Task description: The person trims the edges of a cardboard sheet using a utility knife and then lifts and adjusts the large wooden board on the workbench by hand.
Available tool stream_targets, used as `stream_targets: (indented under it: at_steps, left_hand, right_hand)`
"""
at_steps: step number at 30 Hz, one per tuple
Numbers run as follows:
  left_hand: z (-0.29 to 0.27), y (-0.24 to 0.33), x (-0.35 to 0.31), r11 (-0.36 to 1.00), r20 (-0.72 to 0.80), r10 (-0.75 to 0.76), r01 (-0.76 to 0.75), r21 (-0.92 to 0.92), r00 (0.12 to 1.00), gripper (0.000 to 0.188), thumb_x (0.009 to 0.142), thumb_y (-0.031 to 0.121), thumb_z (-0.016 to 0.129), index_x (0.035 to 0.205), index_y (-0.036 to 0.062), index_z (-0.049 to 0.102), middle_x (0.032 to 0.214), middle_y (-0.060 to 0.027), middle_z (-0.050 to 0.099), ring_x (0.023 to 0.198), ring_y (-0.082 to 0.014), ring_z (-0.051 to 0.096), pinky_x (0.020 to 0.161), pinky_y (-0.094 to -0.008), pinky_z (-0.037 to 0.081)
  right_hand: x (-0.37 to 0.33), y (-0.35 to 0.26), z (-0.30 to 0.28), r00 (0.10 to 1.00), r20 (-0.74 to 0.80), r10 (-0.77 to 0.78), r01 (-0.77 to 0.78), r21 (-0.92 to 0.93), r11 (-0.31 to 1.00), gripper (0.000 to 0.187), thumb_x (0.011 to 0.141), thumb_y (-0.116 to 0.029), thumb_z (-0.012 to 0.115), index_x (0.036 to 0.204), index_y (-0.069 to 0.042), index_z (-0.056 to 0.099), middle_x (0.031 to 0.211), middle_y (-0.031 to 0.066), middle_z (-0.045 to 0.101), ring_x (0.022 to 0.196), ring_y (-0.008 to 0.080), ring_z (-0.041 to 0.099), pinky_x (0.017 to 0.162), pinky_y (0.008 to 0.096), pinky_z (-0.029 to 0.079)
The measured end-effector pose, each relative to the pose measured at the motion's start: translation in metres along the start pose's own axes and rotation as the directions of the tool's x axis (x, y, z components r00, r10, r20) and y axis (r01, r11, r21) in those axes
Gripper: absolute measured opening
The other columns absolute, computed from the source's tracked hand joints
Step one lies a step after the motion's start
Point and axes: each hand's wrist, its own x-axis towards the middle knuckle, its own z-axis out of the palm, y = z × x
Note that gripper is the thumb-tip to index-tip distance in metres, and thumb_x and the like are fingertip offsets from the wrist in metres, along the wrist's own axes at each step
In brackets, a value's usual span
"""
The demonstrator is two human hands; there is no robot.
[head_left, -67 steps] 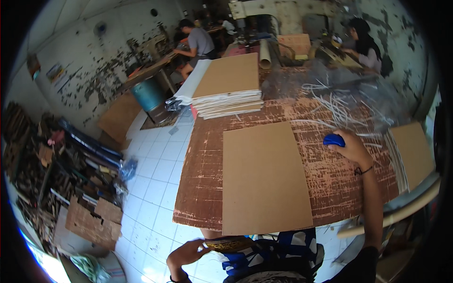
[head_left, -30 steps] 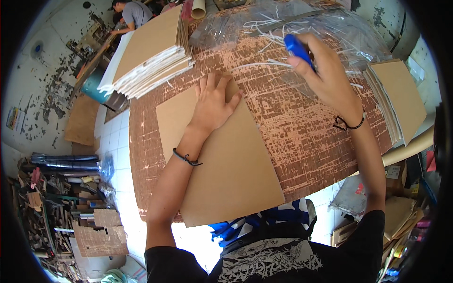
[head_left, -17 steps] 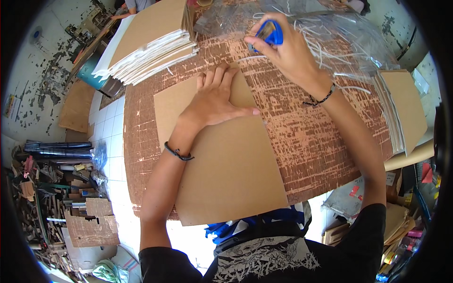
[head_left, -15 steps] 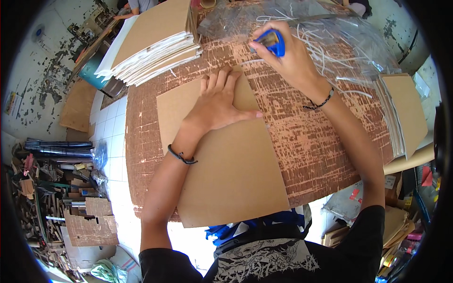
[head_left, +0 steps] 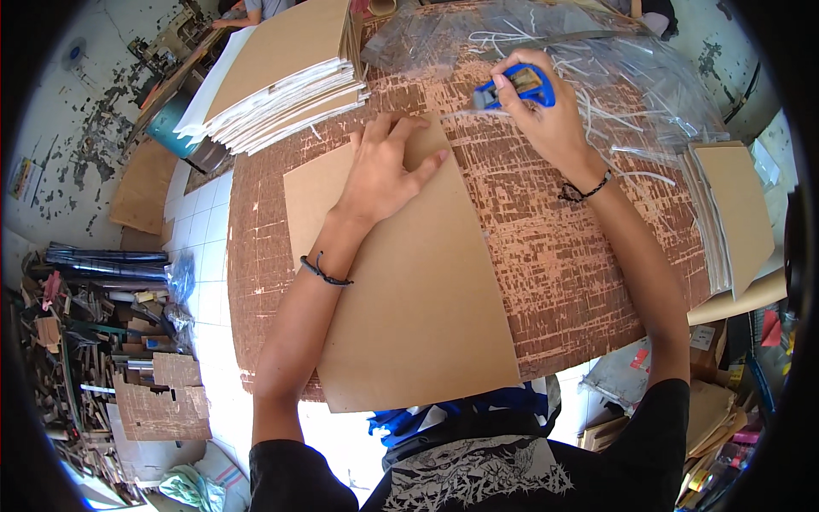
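A tan cardboard sheet point(head_left: 418, 316) lies on the worn brown table, its near end reaching past the table's front edge. My left hand point(head_left: 388, 166) rests on the sheet's far part, open, fingers slightly bent and thumb apart. At the far right of the sheet, my right hand point(head_left: 546, 119) is closed round a blue hand-held tape dispenser point(head_left: 536, 85), held above the table. The dispenser's grey front end points left, toward the sheet's far corner. A thin pale strip shows between that corner and the dispenser; whether it joins them I cannot tell.
A tall stack of cardboard and white sheets point(head_left: 281, 77) stands far left. Clear plastic pieces point(head_left: 648, 77) and white cords point(head_left: 610, 111) cover the far right. Another cardboard stack point(head_left: 725, 218) sits at the right edge. Scrap piles point(head_left: 111, 341) lie on the floor at left.
My right hand has moved right with the tape dispenser, now turned with its front end leftward. My left hand has shifted slightly, its thumb drawn up from the sheet's right edge.
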Motion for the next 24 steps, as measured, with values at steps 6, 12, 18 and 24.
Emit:
stream_targets:
  at_steps: [6,12,18,24]
  left_hand:
    - [0.004,-0.001,0.002,1.000,-0.025,0.008,-0.008,-0.020,1.000,0.037,0.087,0.033,0.072,0.113,0.0090,0.064,0.115,-0.0117,0.060,0.112,-0.0324,0.056,0.103,-0.0494,0.034]
    - [0.007,-0.006,0.002,0.999,0.029,-0.016,0.017,-0.044,0.999,0.036,0.086,0.031,0.073,0.113,0.0101,0.065,0.114,-0.0118,0.061,0.112,-0.0325,0.057,0.103,-0.0483,0.036]
    - [0.003,-0.011,0.005,0.982,-0.008,-0.032,0.030,-0.185,0.999,0.034,0.082,0.025,0.077,0.109,0.0071,0.066,0.113,-0.0126,0.062,0.109,-0.0301,0.059,0.099,-0.0427,0.043]
    - [0.004,-0.012,0.007,0.942,0.009,-0.075,0.073,-0.327,0.997,0.034,0.078,0.022,0.081,0.104,0.0054,0.068,0.113,-0.0147,0.062,0.107,-0.0298,0.061,0.093,-0.0391,0.050]
  right_hand:
    - [0.000,0.000,-0.013,0.982,-0.035,0.183,-0.175,0.169,0.970,0.020,0.095,-0.021,0.064,0.104,-0.005,0.056,0.075,0.0061,0.068,0.062,0.0121,0.065,0.056,0.0285,0.051]
    - [0.008,-0.027,-0.036,0.973,0.185,0.140,-0.198,0.351,0.915,0.011,0.092,-0.015,0.058,0.093,-0.004,0.054,0.072,0.0042,0.062,0.061,0.0092,0.057,0.056,0.0260,0.045]
    - [0.003,-0.069,-0.027,0.975,0.220,-0.043,-0.047,0.391,0.919,0.022,0.082,-0.023,0.069,0.079,-0.008,0.054,0.058,0.0023,0.052,0.048,0.0141,0.051,0.046,0.0283,0.039]
    - [-0.003,-0.082,-0.021,0.988,0.106,-0.111,0.069,0.339,0.938,0.023,0.075,-0.022,0.074,0.079,-0.008,0.056,0.055,0.0033,0.048,0.047,0.0176,0.050,0.045,0.0297,0.039]
